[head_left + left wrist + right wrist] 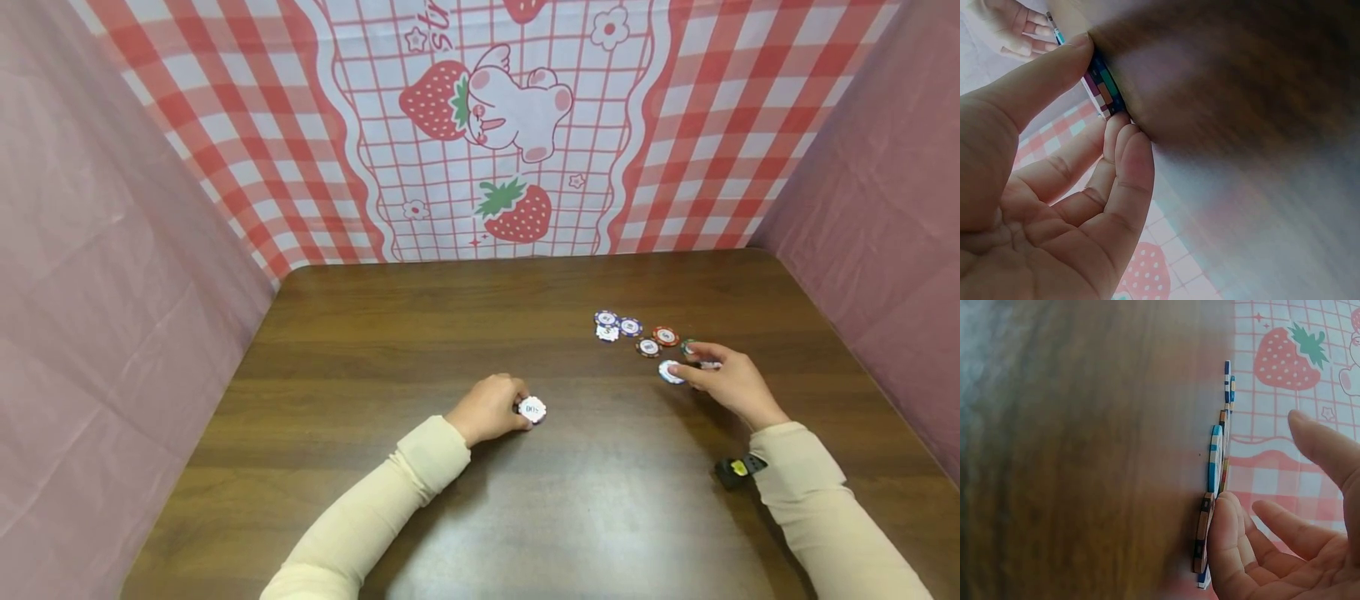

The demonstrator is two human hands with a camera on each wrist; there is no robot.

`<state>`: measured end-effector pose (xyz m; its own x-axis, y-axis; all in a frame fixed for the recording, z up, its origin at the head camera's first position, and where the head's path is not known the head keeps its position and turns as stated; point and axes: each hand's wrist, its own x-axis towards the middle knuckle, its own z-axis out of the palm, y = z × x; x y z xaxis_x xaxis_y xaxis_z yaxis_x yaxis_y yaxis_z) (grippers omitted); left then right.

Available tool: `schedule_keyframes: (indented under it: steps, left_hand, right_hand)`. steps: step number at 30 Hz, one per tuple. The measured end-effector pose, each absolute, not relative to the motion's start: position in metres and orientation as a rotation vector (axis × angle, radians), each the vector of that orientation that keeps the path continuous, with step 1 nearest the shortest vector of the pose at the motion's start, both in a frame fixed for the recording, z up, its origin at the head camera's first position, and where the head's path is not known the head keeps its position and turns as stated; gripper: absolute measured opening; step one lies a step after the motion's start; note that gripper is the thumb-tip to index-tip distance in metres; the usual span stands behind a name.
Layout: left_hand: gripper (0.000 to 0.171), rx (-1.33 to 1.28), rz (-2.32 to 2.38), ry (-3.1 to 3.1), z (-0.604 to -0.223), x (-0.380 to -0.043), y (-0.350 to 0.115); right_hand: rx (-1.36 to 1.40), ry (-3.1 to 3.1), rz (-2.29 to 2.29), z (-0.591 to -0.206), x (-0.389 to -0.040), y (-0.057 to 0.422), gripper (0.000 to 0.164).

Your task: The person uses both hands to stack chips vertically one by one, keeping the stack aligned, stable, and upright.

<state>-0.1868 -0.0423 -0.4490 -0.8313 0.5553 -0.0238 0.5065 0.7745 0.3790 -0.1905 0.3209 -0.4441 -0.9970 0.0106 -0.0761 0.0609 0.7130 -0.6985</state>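
Observation:
My left hand [491, 408] pinches the edge of a short stack of poker chips [533, 409] at mid-table, a white one marked 500 on top. Chip edges [1105, 87] in several colours show between thumb and fingers in the left wrist view. Over the loose chips at the right is my right hand [723, 379], thumb and fingers spread apart. Its fingertips [1225, 506] are right at a brown-edged chip [1202, 534], while the thumb stands off the table. A light-blue-edged chip [1214, 459] lies beside them; in the head view the thumb overlaps it.
Farther back lie two blue chips [630, 327], a white chip [607, 333] partly under one of them, a red chip [665, 336] and a dark brown chip [648, 347]. A patterned cloth [510, 125] hangs along the far edge of the wooden table [390, 325].

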Motion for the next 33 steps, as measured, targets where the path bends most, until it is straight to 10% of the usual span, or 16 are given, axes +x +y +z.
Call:
schedule_keyframes:
  steps: [33]
  left_hand:
    - [0.031,0.886,0.584,2.833,-0.447,-0.186,-0.043]
  right_hand:
    - [-0.082,2.89,-0.946,-0.448,-0.205,0.316,0.054]
